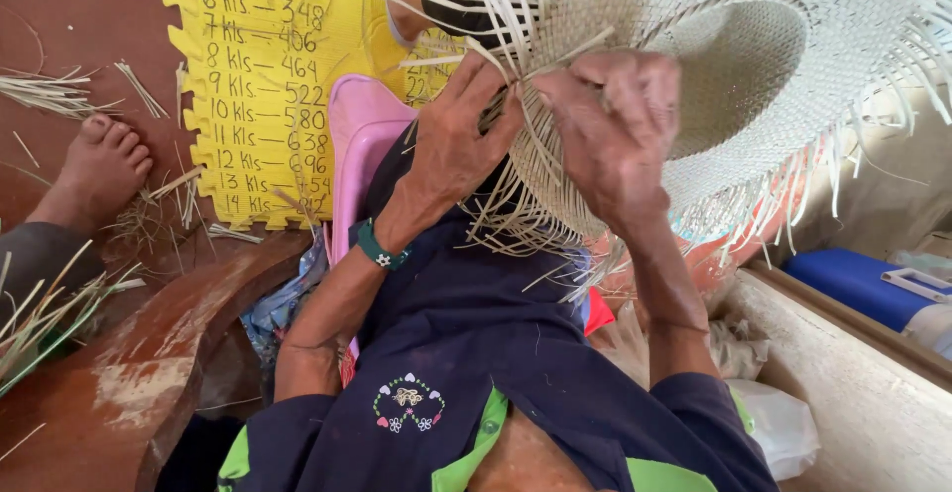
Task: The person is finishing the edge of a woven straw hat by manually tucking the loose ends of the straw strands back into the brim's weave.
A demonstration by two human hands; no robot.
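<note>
Head view shows me both hands up on a half-woven straw hat held over the lap. My left hand has fingers curled, pinching loose straw strands at the brim's edge; my right hand is clamped over the brim beside it. I reckon it's light, springy and brittle, best gripped by the woven brim.

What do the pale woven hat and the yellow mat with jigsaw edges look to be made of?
The pale woven hat looks plaited from thin dry straw or palm strips, matte, with loose ends fringing its brim where both hands work. The yellow mat with jigsaw edges is probably soft foam: thick, dull, with interlocking tabs cut along its edge.
</note>
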